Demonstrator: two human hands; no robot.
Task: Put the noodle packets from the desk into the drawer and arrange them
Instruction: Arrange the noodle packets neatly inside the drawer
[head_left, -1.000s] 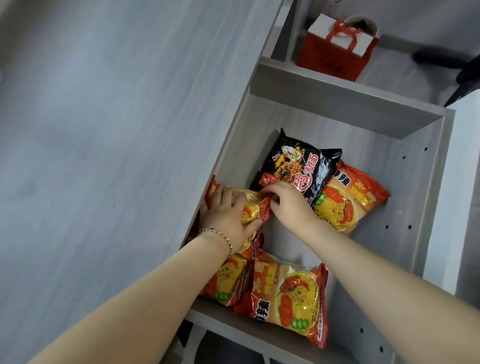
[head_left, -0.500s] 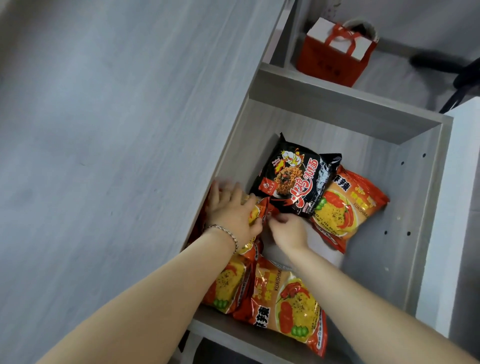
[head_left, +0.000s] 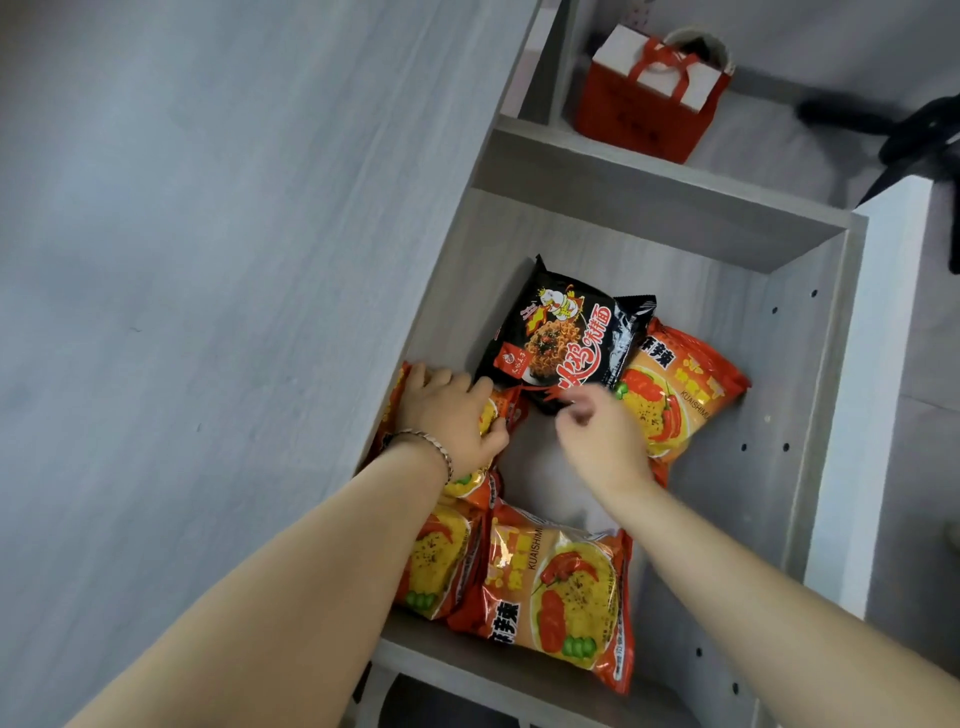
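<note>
The open grey drawer (head_left: 800, 415) holds several noodle packets. A black packet (head_left: 566, 332) lies at the back, overlapping an orange packet (head_left: 685, 395) to its right. Two more orange packets (head_left: 561, 587) (head_left: 441, 561) lie side by side at the front. My left hand (head_left: 447, 421) grips another orange packet (head_left: 506, 408) against the drawer's left side, under the desk edge. My right hand (head_left: 597, 436) is blurred, its fingers curled at the black packet's lower edge; whether it pinches anything is unclear.
The grey desk top (head_left: 208, 260) fills the left half of the view and overhangs the drawer's left side. Beyond the drawer, a red gift bag (head_left: 639, 109) stands on the floor. Black chair legs (head_left: 909, 130) show at the top right.
My right hand moved up and to the right to the black packet's lower edge. The black packet shifted slightly. My left hand stayed on the orange packet.
</note>
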